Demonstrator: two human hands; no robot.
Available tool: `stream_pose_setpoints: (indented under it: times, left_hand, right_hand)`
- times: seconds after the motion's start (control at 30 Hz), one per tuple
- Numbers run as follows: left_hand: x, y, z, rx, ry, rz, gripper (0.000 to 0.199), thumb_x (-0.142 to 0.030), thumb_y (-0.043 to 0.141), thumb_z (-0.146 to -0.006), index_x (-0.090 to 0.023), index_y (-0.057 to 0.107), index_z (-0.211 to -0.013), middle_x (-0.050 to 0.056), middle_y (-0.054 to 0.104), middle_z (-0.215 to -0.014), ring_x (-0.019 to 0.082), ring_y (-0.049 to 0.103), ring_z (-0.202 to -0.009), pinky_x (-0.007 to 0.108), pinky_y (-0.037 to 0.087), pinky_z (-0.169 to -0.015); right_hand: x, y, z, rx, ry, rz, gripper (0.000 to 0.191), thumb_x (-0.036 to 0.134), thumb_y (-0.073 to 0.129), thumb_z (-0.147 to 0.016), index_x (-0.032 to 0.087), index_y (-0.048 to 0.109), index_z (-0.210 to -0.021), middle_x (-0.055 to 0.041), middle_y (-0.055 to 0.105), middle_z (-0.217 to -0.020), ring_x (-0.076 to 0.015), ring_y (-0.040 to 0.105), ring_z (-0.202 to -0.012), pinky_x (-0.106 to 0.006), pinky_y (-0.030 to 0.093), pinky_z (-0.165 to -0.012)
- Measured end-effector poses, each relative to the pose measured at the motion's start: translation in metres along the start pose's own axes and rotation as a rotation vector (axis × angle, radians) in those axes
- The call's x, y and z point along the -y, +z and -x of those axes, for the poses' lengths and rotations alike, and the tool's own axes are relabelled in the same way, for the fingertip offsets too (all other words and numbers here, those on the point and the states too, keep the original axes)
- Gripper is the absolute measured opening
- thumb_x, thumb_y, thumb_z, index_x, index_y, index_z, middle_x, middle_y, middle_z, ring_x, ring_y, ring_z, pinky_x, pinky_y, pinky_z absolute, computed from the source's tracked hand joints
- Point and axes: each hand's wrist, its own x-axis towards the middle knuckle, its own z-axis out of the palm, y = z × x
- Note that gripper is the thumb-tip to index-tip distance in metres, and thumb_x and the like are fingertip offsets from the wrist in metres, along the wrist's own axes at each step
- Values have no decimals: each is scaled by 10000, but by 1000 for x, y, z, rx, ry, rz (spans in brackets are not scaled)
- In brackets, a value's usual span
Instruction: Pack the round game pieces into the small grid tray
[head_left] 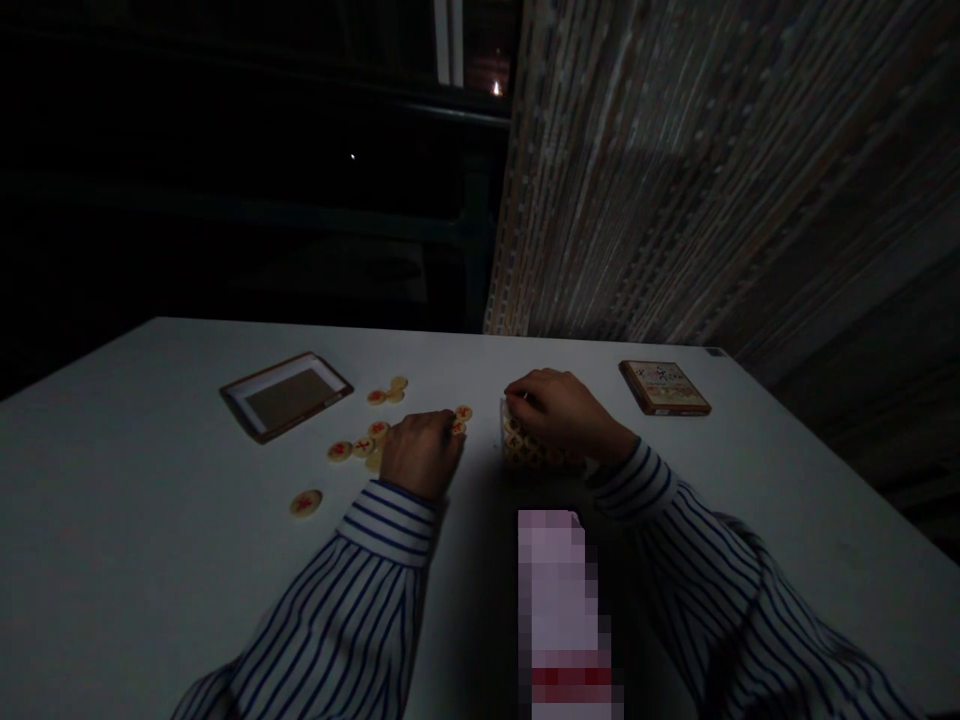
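Several round cream pieces with red characters (340, 451) lie on the white table (187, 560), left of centre. My left hand (421, 455) rests among them with curled fingers, and two pieces (463, 412) show at its fingertips; whether it grips one is unclear. Right of the middle stands a small clear tray (504, 440) holding several round pieces with dark characters (514, 441). My right hand (562, 408) is over this tray, fingers bent and pressed together at its left side. What its fingertips hold, if anything, is hidden.
An open, shallow brown-edged box part (289, 395) lies at the back left. A closed brown box with a printed top (664, 387) lies at the back right. A pixelated pinkish area (559, 590) covers the front middle. Behind the table hangs a string curtain (600, 200).
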Motion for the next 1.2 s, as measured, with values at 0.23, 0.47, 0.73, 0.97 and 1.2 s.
stream_pose_setpoints:
  times: [0.23,0.47,0.73,0.97,1.2]
  left_hand:
    - [-2,1,0,-3,-21,-43,291,-323,416,-769,-181,607,-937,105,660,-820,268,590,-821,360,402,-719]
    - [-1,4,0,-2,-41,-55,297,-332,419,-774,-182,604,-951,111,659,-821,268,590,-826,369,401,-724]
    - [-1,6,0,-11,-37,-77,303,-327,387,-800,-179,589,-970,99,659,-830,260,590,-822,378,397,-725]
    - [-1,6,0,-9,-20,-56,272,-301,397,-798,-182,596,-941,86,660,-813,259,590,-804,384,400,-721]
    - [-2,6,1,-88,-16,44,290,-285,438,-780,-155,589,-991,84,658,-907,249,575,-861,381,401,-784]
  right_hand:
    - [4,13,-7,85,-23,45,259,289,421,-831,176,623,-946,-59,646,-942,-184,561,-891,-319,386,-786]
    - [-5,18,-6,111,-15,57,260,281,425,-824,176,621,-961,-61,644,-959,-187,562,-890,-322,386,-783]
    - [-3,12,-5,156,8,53,291,294,398,-839,166,608,-995,-68,634,-987,-182,547,-926,-311,365,-803]
    - [-3,12,-4,156,19,65,284,300,399,-840,175,604,-993,-68,633,-983,-183,547,-916,-315,361,-797]
    - [-4,7,-3,133,18,43,268,290,411,-838,175,609,-977,-61,638,-960,-176,550,-899,-303,364,-785]
